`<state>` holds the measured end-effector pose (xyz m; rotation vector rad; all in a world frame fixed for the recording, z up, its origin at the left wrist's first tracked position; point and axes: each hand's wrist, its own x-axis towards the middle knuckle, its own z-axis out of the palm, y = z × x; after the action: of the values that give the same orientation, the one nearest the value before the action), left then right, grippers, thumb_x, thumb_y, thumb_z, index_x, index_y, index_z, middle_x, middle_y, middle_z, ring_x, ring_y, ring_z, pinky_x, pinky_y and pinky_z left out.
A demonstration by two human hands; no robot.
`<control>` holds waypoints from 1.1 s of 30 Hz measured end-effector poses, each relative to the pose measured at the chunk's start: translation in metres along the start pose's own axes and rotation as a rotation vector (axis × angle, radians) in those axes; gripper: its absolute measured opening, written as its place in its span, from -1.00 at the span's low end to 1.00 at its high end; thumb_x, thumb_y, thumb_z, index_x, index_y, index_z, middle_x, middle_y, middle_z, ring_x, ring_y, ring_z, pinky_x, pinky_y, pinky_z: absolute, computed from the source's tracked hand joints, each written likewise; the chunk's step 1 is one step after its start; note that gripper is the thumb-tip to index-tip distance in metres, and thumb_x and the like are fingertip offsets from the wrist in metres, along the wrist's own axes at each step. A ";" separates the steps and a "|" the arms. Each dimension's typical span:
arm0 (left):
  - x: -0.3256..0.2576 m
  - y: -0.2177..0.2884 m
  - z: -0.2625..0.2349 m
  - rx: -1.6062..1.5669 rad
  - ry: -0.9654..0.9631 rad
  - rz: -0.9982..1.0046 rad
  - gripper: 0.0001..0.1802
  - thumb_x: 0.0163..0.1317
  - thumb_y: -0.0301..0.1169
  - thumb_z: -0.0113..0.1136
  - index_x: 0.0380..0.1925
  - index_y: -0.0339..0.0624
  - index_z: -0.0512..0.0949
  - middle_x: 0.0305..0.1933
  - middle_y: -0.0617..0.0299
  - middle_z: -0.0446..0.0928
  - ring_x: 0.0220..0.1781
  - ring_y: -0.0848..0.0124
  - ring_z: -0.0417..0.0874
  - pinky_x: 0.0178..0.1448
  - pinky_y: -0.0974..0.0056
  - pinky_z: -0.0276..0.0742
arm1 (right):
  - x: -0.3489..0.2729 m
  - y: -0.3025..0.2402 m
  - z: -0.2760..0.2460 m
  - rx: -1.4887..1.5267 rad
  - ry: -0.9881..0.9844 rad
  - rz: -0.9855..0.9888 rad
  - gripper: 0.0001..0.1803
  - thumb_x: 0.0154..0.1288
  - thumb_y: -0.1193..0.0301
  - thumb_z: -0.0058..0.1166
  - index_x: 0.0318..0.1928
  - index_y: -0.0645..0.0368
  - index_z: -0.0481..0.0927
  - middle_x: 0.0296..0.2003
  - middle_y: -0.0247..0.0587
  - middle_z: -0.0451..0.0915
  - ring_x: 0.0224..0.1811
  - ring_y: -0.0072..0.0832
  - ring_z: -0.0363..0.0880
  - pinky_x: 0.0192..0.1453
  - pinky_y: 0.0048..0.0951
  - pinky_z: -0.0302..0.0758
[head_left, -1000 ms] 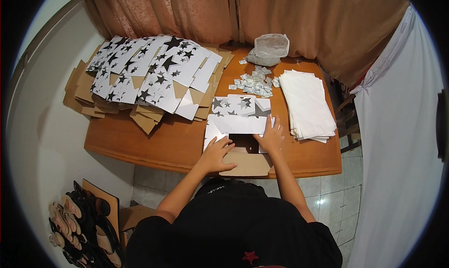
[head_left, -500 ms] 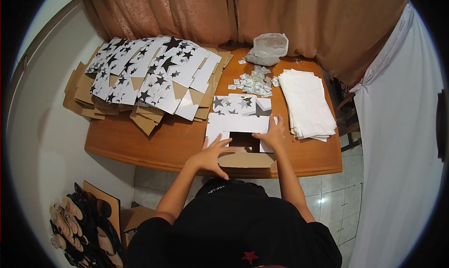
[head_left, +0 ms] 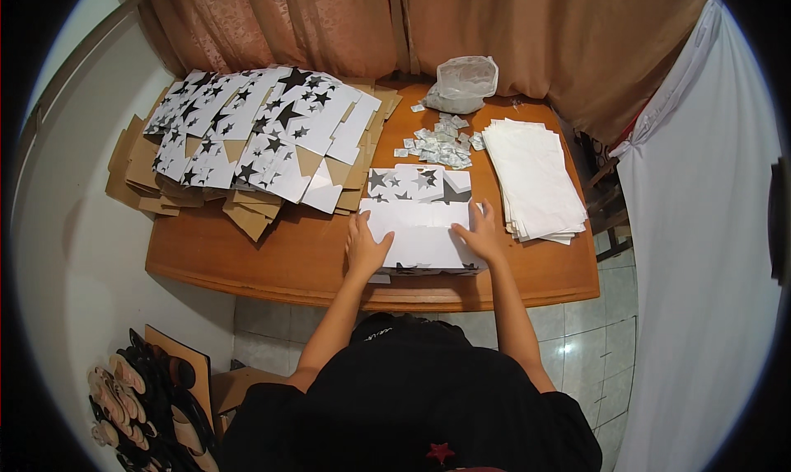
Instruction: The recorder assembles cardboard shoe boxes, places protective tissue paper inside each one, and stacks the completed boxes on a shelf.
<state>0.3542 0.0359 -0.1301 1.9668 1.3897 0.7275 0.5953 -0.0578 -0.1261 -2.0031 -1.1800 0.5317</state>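
A white cardboard box (head_left: pixel 424 239) printed with black and grey stars sits near the table's front edge. Its near top flap lies folded over, and its star-printed far part (head_left: pixel 412 181) stretches away behind. My left hand (head_left: pixel 367 245) grips the left side, thumb on top and fingers along the outer wall. On the opposite side, my right hand (head_left: pixel 480 234) holds the box the same way, its thumb resting on the white top. The inside of the box is hidden.
Flat star-printed cardboard sheets (head_left: pixel 272 134) are piled at the left. Small clear packets (head_left: pixel 441 146) lie scattered beyond the box, near a plastic bag (head_left: pixel 465 84). A stack of white paper (head_left: pixel 535 179) sits at the right of the wooden table (head_left: pixel 239 253). Shoes (head_left: pixel 124 398) stand lower left.
The near flap has folded over, covering the dark opening. My left hand has moved from the front flap to the box's left side. My right hand stays on the right side.
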 end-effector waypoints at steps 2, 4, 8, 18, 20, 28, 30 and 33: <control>0.002 0.008 0.001 0.081 -0.057 -0.157 -0.16 -0.03 -0.13 0.25 0.22 -0.16 0.09 0.23 -0.08 0.18 0.23 -0.05 0.24 0.22 -0.06 0.16 | -0.006 -0.009 0.005 -0.188 0.042 -0.007 0.02 -0.09 0.10 0.24 0.34 0.13 -0.01 0.31 0.22 -0.12 0.32 0.13 -0.06 0.23 0.11 0.11; 0.000 0.015 0.003 0.125 -0.029 -0.190 -0.14 -0.04 -0.14 0.27 0.22 -0.16 0.07 0.22 -0.06 0.19 0.21 -0.04 0.26 0.20 -0.06 0.18 | -0.012 -0.015 0.011 -0.261 0.062 -0.001 0.01 -0.09 0.12 0.24 0.34 0.10 0.00 0.31 0.21 -0.13 0.32 0.12 -0.06 0.22 0.10 0.12; -0.002 0.021 0.003 0.198 -0.003 -0.205 -0.08 -0.08 -0.19 0.32 0.23 -0.18 0.04 0.20 -0.03 0.20 0.18 -0.02 0.30 0.16 -0.06 0.22 | -0.015 -0.023 0.014 -0.415 0.086 0.009 0.00 -0.13 0.16 0.29 0.33 0.04 0.05 0.31 0.16 -0.13 0.30 0.11 -0.03 0.19 0.07 0.16; -0.002 0.028 0.003 0.287 -0.040 -0.238 -0.06 -0.12 -0.22 0.37 0.23 -0.17 0.04 0.18 -0.01 0.20 0.16 -0.01 0.31 0.13 -0.04 0.27 | -0.018 -0.030 0.020 -0.540 0.102 0.040 -0.01 -0.17 0.19 0.33 0.30 0.05 0.11 0.32 0.04 -0.12 0.25 0.13 0.03 0.20 0.04 0.19; -0.003 0.025 0.004 0.300 0.018 -0.179 -0.04 -0.13 -0.21 0.38 0.23 -0.18 0.03 0.12 -0.06 0.28 0.08 -0.03 0.40 0.06 -0.02 0.34 | -0.018 -0.028 0.020 -0.541 0.116 0.015 -0.04 -0.16 0.17 0.31 0.28 0.09 0.13 0.31 0.10 -0.10 0.25 0.13 0.03 0.20 0.04 0.19; 0.003 -0.041 -0.025 -0.186 -0.296 -0.449 -0.18 0.02 0.08 0.17 0.12 -0.33 0.27 0.10 -0.17 0.37 0.02 0.06 0.49 0.03 0.12 0.42 | -0.020 -0.019 0.003 -0.184 0.241 0.131 -0.06 -0.11 0.16 0.25 0.24 0.29 0.10 0.23 0.27 0.02 0.16 0.10 0.21 0.19 -0.10 0.26; -0.009 -0.038 -0.034 -0.332 -0.477 -0.520 -0.21 0.04 0.12 0.14 0.06 -0.35 0.35 0.13 -0.12 0.36 0.07 0.16 0.45 0.05 0.18 0.40 | -0.024 -0.020 -0.002 -0.074 0.189 0.248 -0.06 -0.11 0.17 0.25 0.24 0.32 0.09 0.20 0.27 0.09 0.13 0.09 0.27 0.17 -0.12 0.29; -0.026 -0.023 -0.040 -0.481 -0.490 -0.530 -0.20 0.09 0.09 0.10 0.16 -0.32 0.25 0.14 -0.02 0.35 0.14 0.27 0.36 0.11 0.21 0.35 | -0.028 -0.013 -0.002 -0.075 0.196 0.074 -0.14 -0.08 0.19 0.23 0.17 0.41 0.17 0.06 0.28 0.29 0.05 0.06 0.35 0.13 -0.15 0.33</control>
<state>0.3035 0.0242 -0.1233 1.2124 1.2064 0.2645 0.5752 -0.0792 -0.1153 -2.1156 -1.0234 0.3219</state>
